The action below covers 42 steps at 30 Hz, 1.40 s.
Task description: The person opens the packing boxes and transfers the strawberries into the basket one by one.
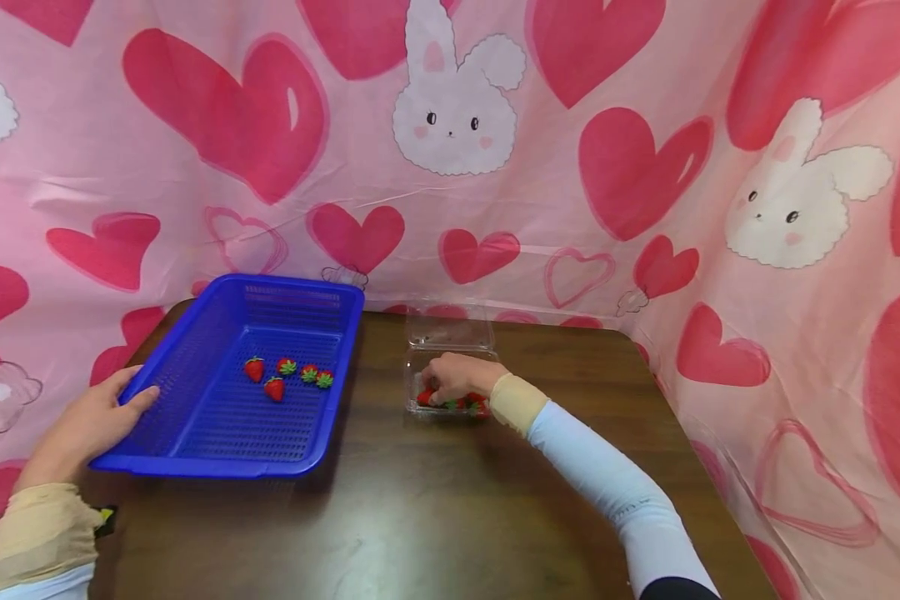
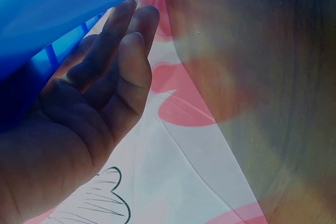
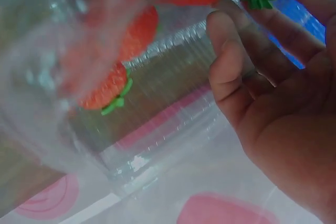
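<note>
Clear box [image 1: 420,362] on brown table [image 1: 390,500]: strawberries [image 1: 426,397] inside, number hidden by right hand [image 1: 457,377]. Its fingertips partly obscured; cannot tell whether they grip one. Blue basket [image 1: 210,467]: five loose berries [image 1: 273,389]. Left hand [image 1: 101,421] grips basket's left side, fingers mostly behind wall in head view.

Even, bright light across the head view, soft glare pooling on the tabletop [image 1: 360,542]! Left wrist's dim and bluish, the left hand [image 2: 79,116] in shadow; right wrist's hazy, clear box [image 3: 157,72] glinting, its near side blurred.
</note>
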Each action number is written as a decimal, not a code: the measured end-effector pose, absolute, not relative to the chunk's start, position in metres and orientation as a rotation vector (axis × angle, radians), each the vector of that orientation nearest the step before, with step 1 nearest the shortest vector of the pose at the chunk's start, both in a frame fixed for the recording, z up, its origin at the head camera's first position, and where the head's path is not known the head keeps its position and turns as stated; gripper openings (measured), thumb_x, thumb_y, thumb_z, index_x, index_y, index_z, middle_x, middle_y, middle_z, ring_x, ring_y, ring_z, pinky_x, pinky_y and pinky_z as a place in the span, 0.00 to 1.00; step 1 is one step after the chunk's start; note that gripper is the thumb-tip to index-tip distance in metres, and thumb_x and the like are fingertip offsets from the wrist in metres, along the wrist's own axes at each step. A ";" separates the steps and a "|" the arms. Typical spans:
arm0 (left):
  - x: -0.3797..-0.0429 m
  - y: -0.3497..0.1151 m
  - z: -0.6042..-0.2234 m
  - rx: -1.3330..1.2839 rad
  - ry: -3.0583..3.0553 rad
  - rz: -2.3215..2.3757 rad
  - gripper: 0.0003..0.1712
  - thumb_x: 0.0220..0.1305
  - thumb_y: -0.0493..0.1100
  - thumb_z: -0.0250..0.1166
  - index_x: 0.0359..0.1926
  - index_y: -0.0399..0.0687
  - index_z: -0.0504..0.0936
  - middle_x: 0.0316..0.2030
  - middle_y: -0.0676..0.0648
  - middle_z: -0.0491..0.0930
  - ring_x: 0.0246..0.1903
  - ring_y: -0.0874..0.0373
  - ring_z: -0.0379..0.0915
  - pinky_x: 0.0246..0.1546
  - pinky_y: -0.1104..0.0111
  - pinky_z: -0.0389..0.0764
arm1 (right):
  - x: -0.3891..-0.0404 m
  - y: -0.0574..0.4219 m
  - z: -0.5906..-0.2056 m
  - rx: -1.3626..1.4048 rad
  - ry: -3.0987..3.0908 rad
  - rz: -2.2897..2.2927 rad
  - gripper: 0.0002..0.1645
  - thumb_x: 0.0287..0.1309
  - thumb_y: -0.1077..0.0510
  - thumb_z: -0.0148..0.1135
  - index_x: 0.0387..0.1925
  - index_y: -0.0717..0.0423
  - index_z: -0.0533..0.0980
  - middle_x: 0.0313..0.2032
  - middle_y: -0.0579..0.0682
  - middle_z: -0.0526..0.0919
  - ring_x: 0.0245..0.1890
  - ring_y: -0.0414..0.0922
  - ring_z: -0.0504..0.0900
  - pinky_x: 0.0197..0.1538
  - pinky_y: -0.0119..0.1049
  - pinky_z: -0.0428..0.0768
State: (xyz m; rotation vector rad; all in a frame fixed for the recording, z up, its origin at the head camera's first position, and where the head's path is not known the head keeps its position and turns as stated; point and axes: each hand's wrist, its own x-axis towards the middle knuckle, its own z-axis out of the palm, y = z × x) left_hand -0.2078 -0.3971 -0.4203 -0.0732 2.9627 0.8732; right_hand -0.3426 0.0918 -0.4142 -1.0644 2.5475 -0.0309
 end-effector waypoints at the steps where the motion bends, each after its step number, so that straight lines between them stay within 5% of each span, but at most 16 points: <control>1: -0.208 -0.397 -0.421 -0.070 2.962 0.872 0.42 0.74 0.55 0.47 0.71 0.24 0.48 0.54 0.14 0.63 0.44 0.22 0.69 0.42 0.36 0.71 | -0.343 0.093 -0.412 -1.052 2.566 -0.027 0.11 0.58 0.52 0.67 0.41 0.50 0.82 0.27 0.42 0.81 0.26 0.38 0.75 0.34 0.31 0.76; 15: -0.207 -0.396 -0.419 -0.046 3.000 0.887 0.38 0.74 0.51 0.48 0.69 0.22 0.53 0.53 0.14 0.64 0.43 0.22 0.69 0.41 0.38 0.71 | -0.352 0.099 -0.379 -1.141 2.717 -0.303 0.11 0.60 0.54 0.64 0.42 0.52 0.75 0.28 0.45 0.78 0.26 0.41 0.74 0.32 0.30 0.77; 23: -0.207 -0.399 -0.417 -0.074 2.945 0.862 0.43 0.75 0.55 0.46 0.71 0.24 0.46 0.55 0.14 0.60 0.47 0.20 0.63 0.44 0.33 0.68 | -0.350 0.086 -0.353 -1.124 2.762 -0.403 0.11 0.61 0.51 0.64 0.44 0.45 0.74 0.35 0.39 0.80 0.34 0.40 0.77 0.41 0.30 0.80; 42: -0.210 -0.397 -0.415 -0.081 2.926 0.865 0.43 0.75 0.56 0.46 0.72 0.25 0.46 0.54 0.14 0.62 0.46 0.21 0.66 0.44 0.34 0.70 | -0.350 0.030 -0.319 -1.392 2.785 -0.359 0.13 0.63 0.50 0.61 0.43 0.53 0.76 0.31 0.44 0.80 0.30 0.40 0.76 0.37 0.29 0.75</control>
